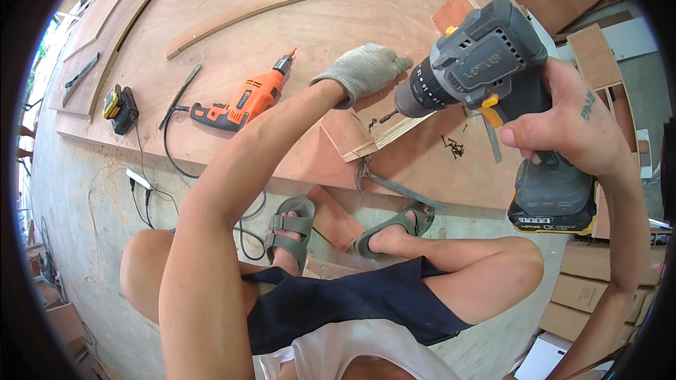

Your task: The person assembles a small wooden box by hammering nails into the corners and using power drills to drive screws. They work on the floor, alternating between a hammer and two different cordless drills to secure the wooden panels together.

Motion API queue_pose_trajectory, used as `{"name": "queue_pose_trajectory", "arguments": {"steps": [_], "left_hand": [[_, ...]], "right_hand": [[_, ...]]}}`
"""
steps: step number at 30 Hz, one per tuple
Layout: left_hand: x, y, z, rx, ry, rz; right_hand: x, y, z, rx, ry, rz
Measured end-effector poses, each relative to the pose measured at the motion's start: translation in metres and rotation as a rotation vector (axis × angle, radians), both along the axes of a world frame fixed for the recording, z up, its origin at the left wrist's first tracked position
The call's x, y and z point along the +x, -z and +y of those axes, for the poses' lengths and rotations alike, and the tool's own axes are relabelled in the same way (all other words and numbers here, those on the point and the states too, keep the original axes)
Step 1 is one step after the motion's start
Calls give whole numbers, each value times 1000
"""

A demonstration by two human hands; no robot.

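Note:
My right hand grips a grey and black cordless drill with yellow parts, thumb and fingers wrapped round its handle. The drill's bit points left and down, its tip close to a small dark screw at the near corner of a wooden frame. In a knitted grey glove, my left hand is closed on the frame's far side, its fingertips partly hidden. Several loose dark screws lie on the wooden board to the right of the frame.
An orange corded drill lies left of my gloved hand. Beyond are a battery on a charger, pliers and long wooden strips. A metal clamp-like tool sits at the board's near edge; cables cross the floor.

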State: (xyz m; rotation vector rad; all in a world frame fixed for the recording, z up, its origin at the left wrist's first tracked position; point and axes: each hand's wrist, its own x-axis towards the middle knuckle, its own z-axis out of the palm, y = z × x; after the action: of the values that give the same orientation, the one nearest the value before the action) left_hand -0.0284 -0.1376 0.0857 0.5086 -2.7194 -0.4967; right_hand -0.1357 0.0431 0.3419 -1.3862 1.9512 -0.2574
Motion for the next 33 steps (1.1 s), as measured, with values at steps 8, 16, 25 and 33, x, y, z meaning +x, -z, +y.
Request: {"name": "queue_pose_trajectory", "arguments": {"steps": [8,16,25,33], "left_hand": [[-1,2,-3,11,-10,-51],[-3,10,-7,29,-5,-28],[-2,10,-2,9,-16,63],[-4,7,-4,-24,16,28]], "right_hand": [[-2,7,0,-70,4,-54],[0,8,-2,-45,-30,-29],[5,6,0,-37,-16,0],[3,6,1,-40,-24,33]]}}
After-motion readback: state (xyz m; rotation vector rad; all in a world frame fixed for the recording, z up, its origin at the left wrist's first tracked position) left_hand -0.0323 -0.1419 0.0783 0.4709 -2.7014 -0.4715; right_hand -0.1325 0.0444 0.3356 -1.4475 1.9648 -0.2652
